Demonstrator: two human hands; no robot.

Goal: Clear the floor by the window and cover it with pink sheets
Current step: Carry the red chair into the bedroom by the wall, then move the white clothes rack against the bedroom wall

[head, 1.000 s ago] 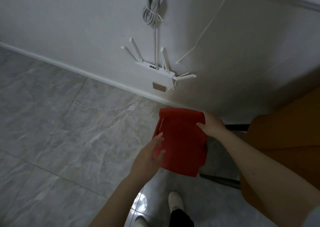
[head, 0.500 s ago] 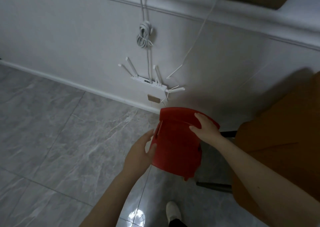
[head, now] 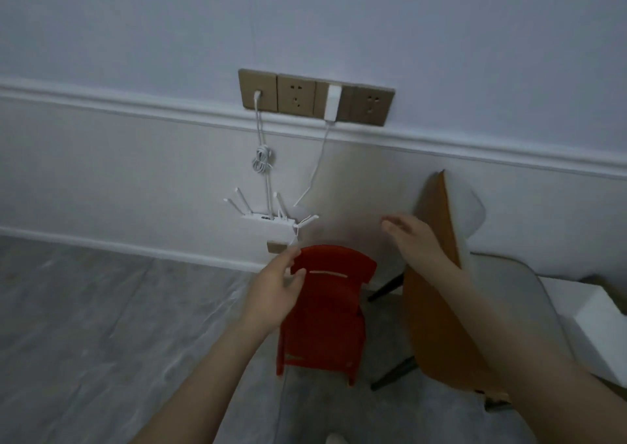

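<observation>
A small red plastic chair (head: 322, 311) stands upright on the grey marble-patterned floor tiles (head: 101, 324), close to the white wall (head: 135, 172) and just beside a larger orange-backed chair (head: 437, 274) on its right; its curved backrest, with a narrow slot cut through it, faces the camera. The left hand (head: 276, 291) reaches in from the lower left, fingers loosely spread and thumb out; its fingertips lie at the left end of the red chair's backrest, though motion blur makes it impossible to tell whether they touch the plastic or sit just off it; nothing is gripped. The right hand (head: 412, 240) hangs above and to the right of the red chair, apart from it, fingers relaxed and extended toward the wall, holding nothing (it overlaps the orange chair's edge in the view, contact unclear). Behind the red chair a white router (head: 271, 221) with several antennas sits against the wall near the skirting; a coiled white cable (head: 262, 160) hangs above it and runs up to a row of tan wall sockets (head: 315, 97), where a white adapter (head: 332, 102) is plugged in; a second thin cable drops from the adapter toward the router. At the far right a white box (head: 590, 328) rests on the floor behind the larger chair's pale seat. A white shoe tip (head: 334, 438) shows at the bottom edge.
</observation>
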